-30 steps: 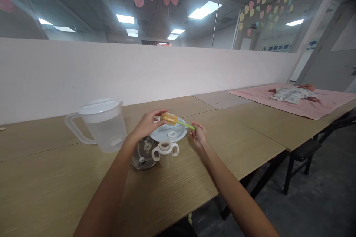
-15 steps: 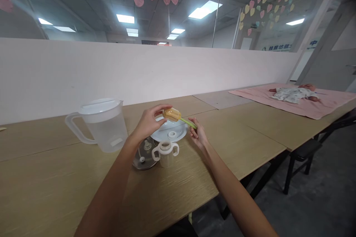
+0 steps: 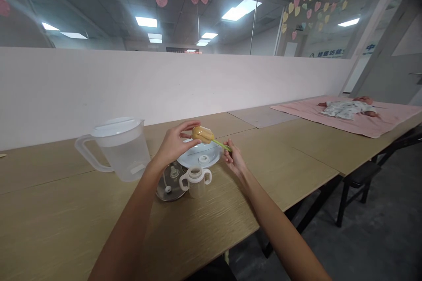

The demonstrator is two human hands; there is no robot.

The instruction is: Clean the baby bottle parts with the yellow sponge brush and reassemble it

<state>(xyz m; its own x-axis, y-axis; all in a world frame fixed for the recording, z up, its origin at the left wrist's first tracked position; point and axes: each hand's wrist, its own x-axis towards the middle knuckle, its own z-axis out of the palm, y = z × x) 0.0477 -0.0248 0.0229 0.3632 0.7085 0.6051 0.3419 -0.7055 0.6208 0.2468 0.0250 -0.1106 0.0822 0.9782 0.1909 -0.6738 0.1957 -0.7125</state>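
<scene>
My left hand (image 3: 174, 142) grips a small clear cap (image 3: 207, 130) between thumb and fingers, above a white-blue plate (image 3: 189, 158). Inside the cap sits the yellow sponge head of a bottle brush (image 3: 201, 135). My right hand (image 3: 234, 159) is closed round the brush's green handle, to the right of the plate. Below, a baby bottle (image 3: 197, 186) with two white handles stands upright and uncapped. A white ring (image 3: 203, 159) lies on the plate. On a metal tray (image 3: 169, 196) rest a clear nipple (image 3: 174, 171) and a straw with a white weighted end (image 3: 168, 189).
A lidded plastic pitcher (image 3: 123, 153) stands left of the tray. Far right, a baby doll (image 3: 347, 109) lies on a pink cloth (image 3: 379, 128). A white wall (image 3: 165, 83) runs behind the table (image 3: 290, 175). A black stool (image 3: 361, 175) is beside the table.
Both hands still hold the cap and brush in nearly the same place. The left fingers have shifted slightly on the cap. The whole view has moved a little.
</scene>
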